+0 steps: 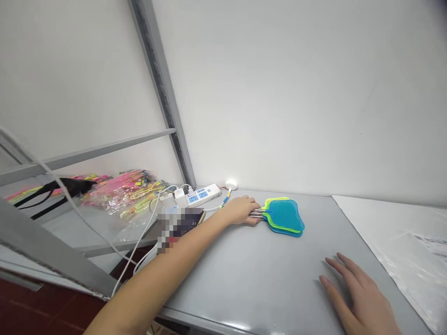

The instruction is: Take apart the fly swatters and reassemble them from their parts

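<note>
Near the back of the grey table, my left hand is closed round the metal handles of several fly swatters. Their mesh heads, blue and yellow-green, lie stacked and point to the right. The far ends of the handles are hidden under my hand and forearm. At the lower right, my right hand is held over the table with its fingers spread and nothing in them.
A white power strip with plugs and cables lies behind my left forearm, beside a dark box, partly blurred out. Clear bags of colourful items fill a metal shelf at left. White plastic sheeting covers the table's right side.
</note>
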A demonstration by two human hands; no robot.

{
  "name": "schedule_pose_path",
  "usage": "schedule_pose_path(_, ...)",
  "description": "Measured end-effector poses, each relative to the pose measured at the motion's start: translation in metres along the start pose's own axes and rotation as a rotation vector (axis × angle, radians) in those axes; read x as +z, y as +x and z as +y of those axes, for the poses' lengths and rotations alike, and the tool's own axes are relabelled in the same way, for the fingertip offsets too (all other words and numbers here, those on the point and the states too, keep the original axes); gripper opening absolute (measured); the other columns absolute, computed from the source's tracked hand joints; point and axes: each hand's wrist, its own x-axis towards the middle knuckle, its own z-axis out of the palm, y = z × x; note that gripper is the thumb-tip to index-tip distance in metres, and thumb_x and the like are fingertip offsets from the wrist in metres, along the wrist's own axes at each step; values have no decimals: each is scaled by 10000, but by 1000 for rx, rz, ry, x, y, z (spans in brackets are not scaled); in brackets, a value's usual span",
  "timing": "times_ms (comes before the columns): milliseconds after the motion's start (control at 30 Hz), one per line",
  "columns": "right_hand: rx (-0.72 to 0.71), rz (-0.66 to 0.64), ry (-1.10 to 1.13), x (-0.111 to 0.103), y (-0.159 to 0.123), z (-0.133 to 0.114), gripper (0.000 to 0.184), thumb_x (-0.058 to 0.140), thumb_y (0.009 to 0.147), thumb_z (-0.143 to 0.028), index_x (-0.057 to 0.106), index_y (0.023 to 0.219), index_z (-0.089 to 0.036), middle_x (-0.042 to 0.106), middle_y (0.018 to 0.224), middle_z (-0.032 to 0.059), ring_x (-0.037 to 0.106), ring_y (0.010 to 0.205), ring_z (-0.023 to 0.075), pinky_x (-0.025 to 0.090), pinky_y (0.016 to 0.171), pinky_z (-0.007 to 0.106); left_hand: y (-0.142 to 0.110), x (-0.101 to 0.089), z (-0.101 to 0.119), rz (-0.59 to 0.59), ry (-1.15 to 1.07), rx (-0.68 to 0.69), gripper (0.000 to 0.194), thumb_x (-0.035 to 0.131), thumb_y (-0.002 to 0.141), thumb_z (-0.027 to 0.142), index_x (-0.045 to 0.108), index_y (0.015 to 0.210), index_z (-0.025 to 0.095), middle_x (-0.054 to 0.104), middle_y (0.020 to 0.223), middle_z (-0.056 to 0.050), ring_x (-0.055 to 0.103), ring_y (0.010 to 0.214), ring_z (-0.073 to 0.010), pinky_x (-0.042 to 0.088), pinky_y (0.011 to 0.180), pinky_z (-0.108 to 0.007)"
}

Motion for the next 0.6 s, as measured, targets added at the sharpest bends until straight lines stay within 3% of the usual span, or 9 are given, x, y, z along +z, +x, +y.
schedule_pose_path(167, -36, -10, -125, 10, -1, 3, 541, 439, 855, -635, 609, 1237, -292, 517, 1422, 71, 520, 1235, 355, 443, 927, 583, 2, 1, -3, 6, 3, 17, 386, 542, 861, 578, 637, 1092, 284, 647, 1051, -48, 568, 1034, -243, 421, 859, -322)
schedule_pose_path(300, -70, -3, -155, 13, -1, 6, 540, 433, 849, -644, 610, 1235, -311, 528, 1416, 61, 562, 1186, 353, 469, 877, 569, 4, 1, -5, 33, 3, -19, 492, 364, 934, 636, 632, 1087, 253, 651, 1044, -75, 588, 1006, -247, 416, 848, -338)
schedule_pose_path(400, -101, 4, -175, 11, -1, 7, 525, 433, 856, -635, 595, 1246, -323, 533, 1413, 57, 569, 1179, 352, 473, 866, 572, 2, -3, -2, 73, 1, -55, 510, 338, 949, 624, 620, 1106, 229, 656, 1058, -95, 588, 1012, -264, 401, 877, -370)
schedule_pose_path(533, -131, -9, -204, 8, -1, 6, 496, 431, 875, -606, 562, 1269, -335, 529, 1417, 57, 561, 1195, 352, 479, 853, 572, -8, -5, 28, 187, -10, -51, 490, 355, 970, 568, 539, 1235, 199, 599, 1241, -118, 523, 1150, -274, 351, 980, -410)
schedule_pose_path(600, -142, -18, -225, 7, -2, 6, 487, 426, 886, -592, 537, 1288, -341, 524, 1423, 54, 555, 1205, 349, 480, 849, 570, -15, 2, 54, 299, -31, 56, 393, 385, 990, 450, 540, 1222, 173, 589, 1258, -121, 530, 1132, -257, 368, 959, -402)
